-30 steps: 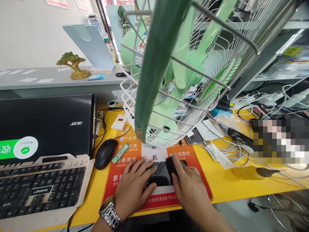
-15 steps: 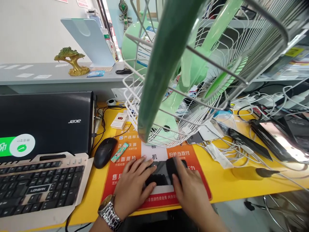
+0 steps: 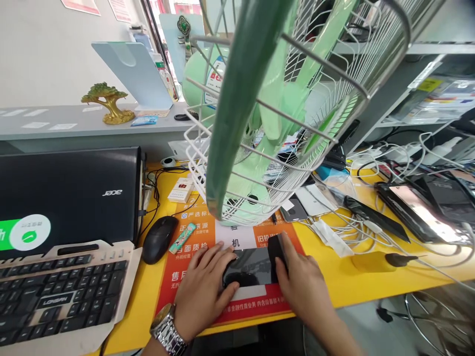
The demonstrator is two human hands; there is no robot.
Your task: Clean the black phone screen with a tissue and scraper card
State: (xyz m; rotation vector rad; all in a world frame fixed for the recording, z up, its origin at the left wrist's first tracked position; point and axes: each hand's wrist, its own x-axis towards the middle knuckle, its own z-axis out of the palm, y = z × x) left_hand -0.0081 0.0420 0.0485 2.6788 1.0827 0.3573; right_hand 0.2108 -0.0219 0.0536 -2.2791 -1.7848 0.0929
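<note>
A black smartphone (image 3: 252, 267) lies flat, screen up and glossy, on a red-and-orange printed mat (image 3: 237, 310). My left hand (image 3: 203, 284), a metal watch (image 3: 166, 326) on its wrist, holds the phone's left end between thumb and fingers. My right hand (image 3: 302, 279) is closed around a dark, rounded black block (image 3: 277, 254), tilted on edge at the phone's right end. The block's exact kind does not show, and my fingers hide part of it. Just left of the mat sits a black computer mouse (image 3: 160, 239).
A green desk fan (image 3: 237, 118) with a white wire cage looms over the mat. At left are a keyboard (image 3: 63, 296) and a black Acer laptop (image 3: 70, 193). Tangled white cables (image 3: 356, 232), more phones and a yellow bottle (image 3: 373, 262) lie at right.
My right hand and the black block have moved right along the phone, uncovering more of its screen. My left hand stays at the phone's left end. The view has shifted slightly.
</note>
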